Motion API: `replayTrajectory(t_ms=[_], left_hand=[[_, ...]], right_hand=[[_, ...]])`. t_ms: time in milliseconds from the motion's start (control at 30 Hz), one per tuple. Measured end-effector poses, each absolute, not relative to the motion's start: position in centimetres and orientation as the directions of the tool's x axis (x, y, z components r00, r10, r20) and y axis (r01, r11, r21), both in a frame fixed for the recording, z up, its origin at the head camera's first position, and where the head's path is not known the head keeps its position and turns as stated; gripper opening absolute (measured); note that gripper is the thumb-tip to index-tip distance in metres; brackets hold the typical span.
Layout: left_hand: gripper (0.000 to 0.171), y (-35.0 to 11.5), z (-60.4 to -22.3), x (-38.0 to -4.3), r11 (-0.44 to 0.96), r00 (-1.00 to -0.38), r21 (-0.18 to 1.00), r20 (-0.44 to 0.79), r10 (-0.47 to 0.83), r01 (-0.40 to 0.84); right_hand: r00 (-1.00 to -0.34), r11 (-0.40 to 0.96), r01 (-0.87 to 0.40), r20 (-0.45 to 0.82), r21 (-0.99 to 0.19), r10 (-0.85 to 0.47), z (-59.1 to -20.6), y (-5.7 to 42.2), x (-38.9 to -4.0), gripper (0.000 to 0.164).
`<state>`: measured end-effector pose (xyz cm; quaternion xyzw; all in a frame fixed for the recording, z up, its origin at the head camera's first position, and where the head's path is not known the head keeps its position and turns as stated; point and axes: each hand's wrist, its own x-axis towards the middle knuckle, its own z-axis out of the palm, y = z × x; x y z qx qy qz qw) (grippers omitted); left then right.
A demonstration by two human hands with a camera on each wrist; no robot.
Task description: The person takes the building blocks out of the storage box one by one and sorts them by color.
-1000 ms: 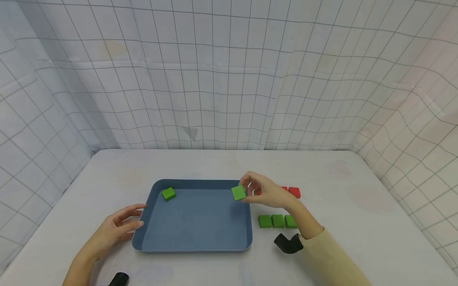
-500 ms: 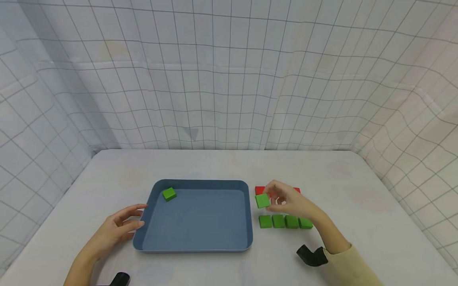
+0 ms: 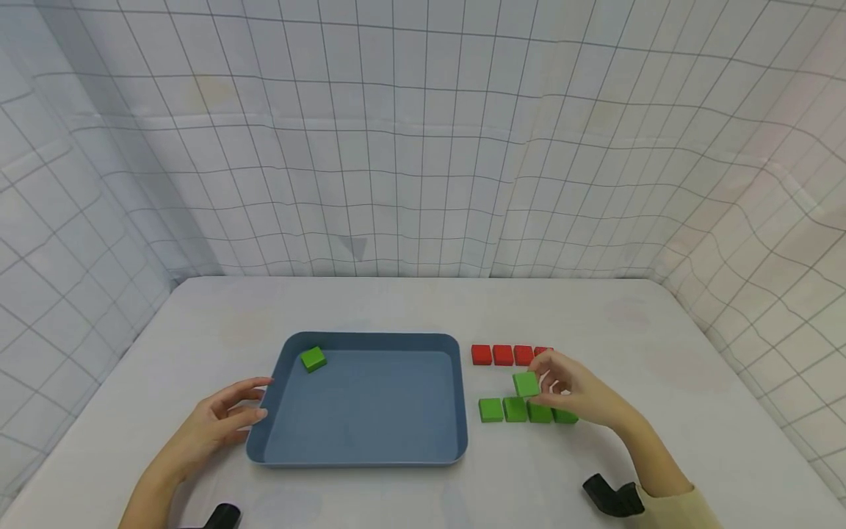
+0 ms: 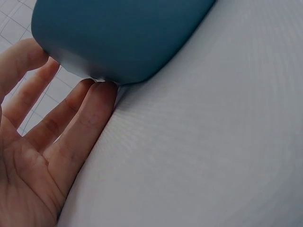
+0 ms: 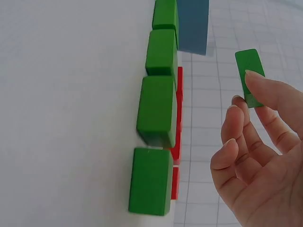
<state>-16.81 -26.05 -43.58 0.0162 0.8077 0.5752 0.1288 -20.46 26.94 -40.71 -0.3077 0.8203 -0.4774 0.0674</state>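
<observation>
Thumb and fingers of my right hand (image 3: pixel 575 389) pinch a green block (image 3: pixel 526 383), held above a row of green blocks (image 3: pixel 491 410) on the table. In the right wrist view, the pinched block (image 5: pixel 250 66) sits between thumb and fingertip, apart from the row (image 5: pixel 156 111). My left hand (image 3: pixel 210 427) lies at the left side of a blue-grey tray (image 3: pixel 357 419). Its fingertips touch the tray's outer wall (image 4: pixel 123 42) in the left wrist view, the fingers only loosely bent. One green block (image 3: pixel 313 358) rests in the tray's back left corner.
Behind the green row stands a row of red blocks (image 3: pixel 503 355), its right end partly covered by my right hand. The white table (image 3: pixel 423 308) ends at a grid-patterned cloth (image 3: pixel 423 184). A black piece (image 3: pixel 613 497) sits at the right wrist.
My right hand has carried the green block from over the tray's right side rightward to above the green row. The red row is now more exposed. Left hand and tray look practically still.
</observation>
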Motion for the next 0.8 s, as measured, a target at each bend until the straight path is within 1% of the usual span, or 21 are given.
replayTrajectory(t_ms=[167, 367, 533, 800], left_hand=[[0.053, -26.2, -43.7, -16.8, 0.329, -0.967, 0.937, -0.182, 0.179, -0.116], [0.054, -26.2, -43.6, -16.8, 0.333, -0.965, 0.936, -0.187, 0.181, -0.119], [0.054, -26.1, -43.4, -16.7, 0.335, -0.965, 0.933, -0.196, 0.176, -0.128], [0.054, -26.0, -43.4, -16.6, 0.331, -0.966, 0.936, -0.185, 0.181, -0.118]], right_hand=[[-0.824, 0.386, -0.417, 0.164, -0.823, -0.542, -41.2, 28.7, -19.8, 0.034], [-0.841, 0.412, -0.424, 0.183, -0.806, -0.508, -41.7, 30.8, -19.2, 0.033], [-0.858, 0.441, -0.405, 0.167, -0.801, -0.485, -42.1, 32.6, -18.9, 0.033], [-0.844, 0.436, -0.413, 0.155, -0.800, -0.514, -42.2, 34.7, -18.3, 0.032]])
